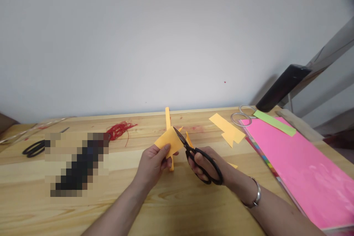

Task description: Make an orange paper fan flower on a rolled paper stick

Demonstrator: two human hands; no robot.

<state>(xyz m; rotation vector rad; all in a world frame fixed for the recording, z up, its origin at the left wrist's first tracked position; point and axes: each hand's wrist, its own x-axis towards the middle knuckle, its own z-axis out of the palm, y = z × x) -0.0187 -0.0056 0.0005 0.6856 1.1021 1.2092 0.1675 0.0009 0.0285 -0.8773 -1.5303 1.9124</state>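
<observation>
My left hand (156,164) pinches a small piece of orange-yellow paper (169,141) between thumb and fingers. Black-handled scissors (206,162) are gripped in my right hand (207,160), their blades at the paper's upper right edge. Whether the blades are fully closed I cannot tell. Behind the left hand a narrow orange strip (168,117) lies on the table, partly covered by the paper. Small orange scraps (188,139) lie near the blades. Further right is a larger cut piece of orange paper (228,128) with a notched edge.
Pink sheets (298,166) in a stack fill the right side, with a green strip (275,122) and grey-handled scissors (241,118) at their far end. A black cylinder (282,88) leans behind. Red threads (120,131), other black scissors (34,149) and a blurred-out dark object (80,166) lie left.
</observation>
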